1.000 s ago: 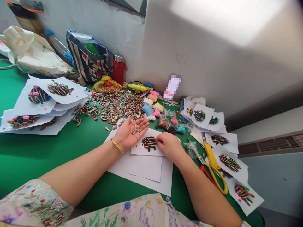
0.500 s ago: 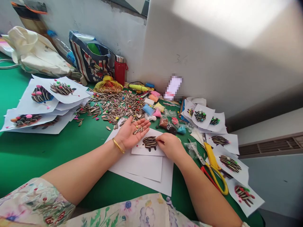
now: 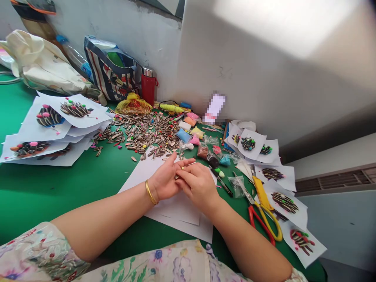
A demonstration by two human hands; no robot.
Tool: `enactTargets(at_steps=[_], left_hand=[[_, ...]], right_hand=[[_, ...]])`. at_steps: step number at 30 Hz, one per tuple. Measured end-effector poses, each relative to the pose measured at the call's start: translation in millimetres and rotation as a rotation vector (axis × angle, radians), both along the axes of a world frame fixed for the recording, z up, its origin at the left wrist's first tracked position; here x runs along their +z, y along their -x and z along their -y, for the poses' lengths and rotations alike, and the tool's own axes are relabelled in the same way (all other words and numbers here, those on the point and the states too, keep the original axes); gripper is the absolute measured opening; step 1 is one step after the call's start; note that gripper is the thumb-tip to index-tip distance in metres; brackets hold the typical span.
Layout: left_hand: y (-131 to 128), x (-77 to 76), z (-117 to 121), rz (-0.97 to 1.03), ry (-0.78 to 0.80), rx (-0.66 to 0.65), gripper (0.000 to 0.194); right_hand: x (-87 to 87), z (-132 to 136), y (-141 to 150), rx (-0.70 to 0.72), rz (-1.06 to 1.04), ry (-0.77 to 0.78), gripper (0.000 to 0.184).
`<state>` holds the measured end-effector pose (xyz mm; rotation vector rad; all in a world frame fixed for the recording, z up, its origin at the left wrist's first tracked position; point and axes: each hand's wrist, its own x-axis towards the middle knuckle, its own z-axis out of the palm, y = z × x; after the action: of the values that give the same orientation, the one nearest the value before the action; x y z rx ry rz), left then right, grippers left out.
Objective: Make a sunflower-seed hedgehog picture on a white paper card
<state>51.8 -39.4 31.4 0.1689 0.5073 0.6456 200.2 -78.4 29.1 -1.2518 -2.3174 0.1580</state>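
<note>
My left hand (image 3: pixel 166 178) is palm up with its fingers stretched out, cradling a few striped sunflower seeds (image 3: pixel 176 177) and a small yellow-green bead (image 3: pixel 182 168). Over that palm, my right hand (image 3: pixel 201 186) pinches with thumb and fingers at a seed; the fingertips are partly hidden. Beneath both hands lie white paper sheets (image 3: pixel 179 209). The seed hedgehog picture on the top sheet is covered by my hands. Beyond my fingers spreads a pile of sunflower seeds (image 3: pixel 155 129) mixed with coloured bits.
Finished-looking hedgehog pictures are stacked at left (image 3: pixel 85 119) and lined up at right (image 3: pixel 283 199). Scissors (image 3: pixel 266 219), a yellow cutter (image 3: pixel 261 192) and a black pen (image 3: pixel 225 186) lie right of my hand. Clay packets (image 3: pixel 183 136), a red flask (image 3: pixel 147 88) and a striped bag (image 3: pixel 110 74) stand behind.
My right hand has moved left from the hedgehog picture to my left palm, its fingers now among the seeds there. The pen and green clay bits have come into sight.
</note>
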Motion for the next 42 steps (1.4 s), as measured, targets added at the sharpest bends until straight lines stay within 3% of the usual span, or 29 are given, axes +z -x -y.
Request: enactTargets(at_steps=[4, 8, 11, 15, 22, 28, 42], left_hand=[[-1, -5.1, 2, 0.09, 0.02, -0.026, 0.058], [0, -3.9, 0, 0.133, 0.033, 0.013, 0.06], [2, -2.0, -4, 0.122, 0.029, 0.077, 0.06], [9, -2.0, -17, 0.079, 0.013, 0.197, 0.06], [20, -3.7, -37, -0.012, 0.021, 0.357, 0.058], [18, -4.8, -36, -0.029, 0.027, 0.355, 0.06], [18, -6.8, -36, -0.016, 0.022, 0.345, 0.059]], right_hand=[[0.4, 1, 2, -0.014, -0.026, 0.042, 0.02], [10.5, 1, -11, -0.02, -0.194, 0.028, 0.023], [17.9, -2, -28, -0.138, -0.285, 0.075, 0.024], [17.9, -10, -53, -0.274, -0.193, 0.259, 0.018], [6.1, -18, -66, -0.283, -0.028, 0.524, 0.019], [3.1, -18, -59, -0.257, 0.08, 0.449, 0.014], [-0.5, -18, -47, -0.272, 0.074, 0.49, 0.015]])
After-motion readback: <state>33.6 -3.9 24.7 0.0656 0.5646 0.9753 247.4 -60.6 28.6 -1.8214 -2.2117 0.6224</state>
